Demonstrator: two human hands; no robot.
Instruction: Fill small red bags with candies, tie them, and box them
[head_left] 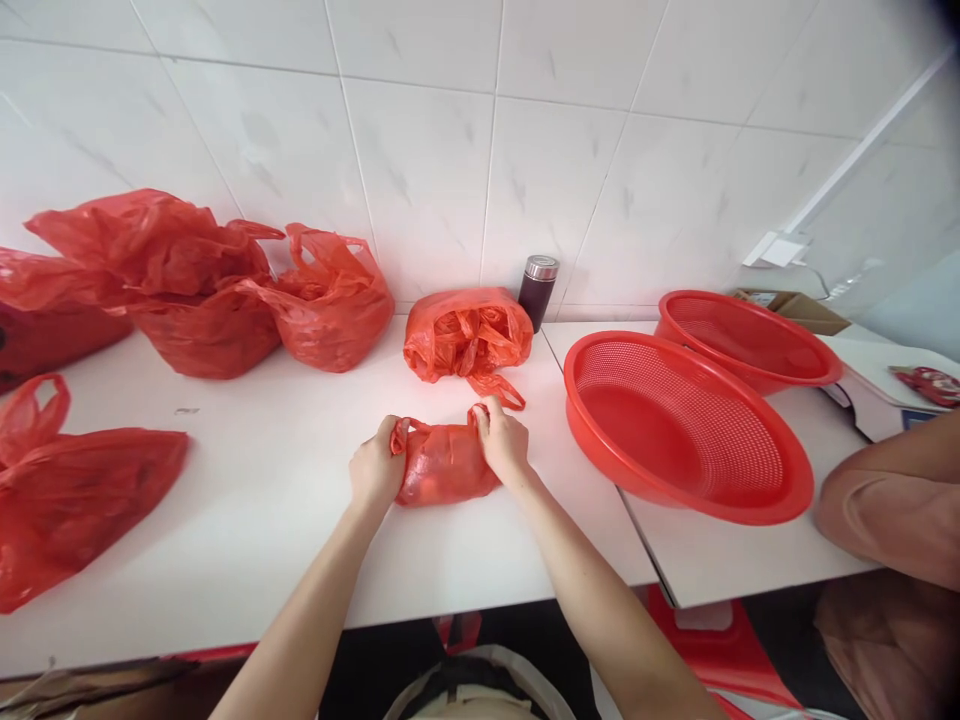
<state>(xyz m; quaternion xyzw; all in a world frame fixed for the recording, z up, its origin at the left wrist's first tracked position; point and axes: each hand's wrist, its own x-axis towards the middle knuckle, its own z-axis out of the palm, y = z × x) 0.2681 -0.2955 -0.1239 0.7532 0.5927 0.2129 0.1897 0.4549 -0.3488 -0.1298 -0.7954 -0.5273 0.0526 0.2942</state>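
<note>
A small red plastic bag rests on the white table in front of me, its thin film pulled tight over contents I cannot make out. My left hand is closed around its left handle. On the other side, my right hand grips the right handle between thumb and fingers. Just behind stands a fuller red plastic bag, its mouth bunched and one handle trailing toward my right hand.
More red bags line the wall on the left, and another bag lies at the table's left edge. A dark thermos stands at the back. Two red strainer baskets sit right, near a person's arm and a white scale.
</note>
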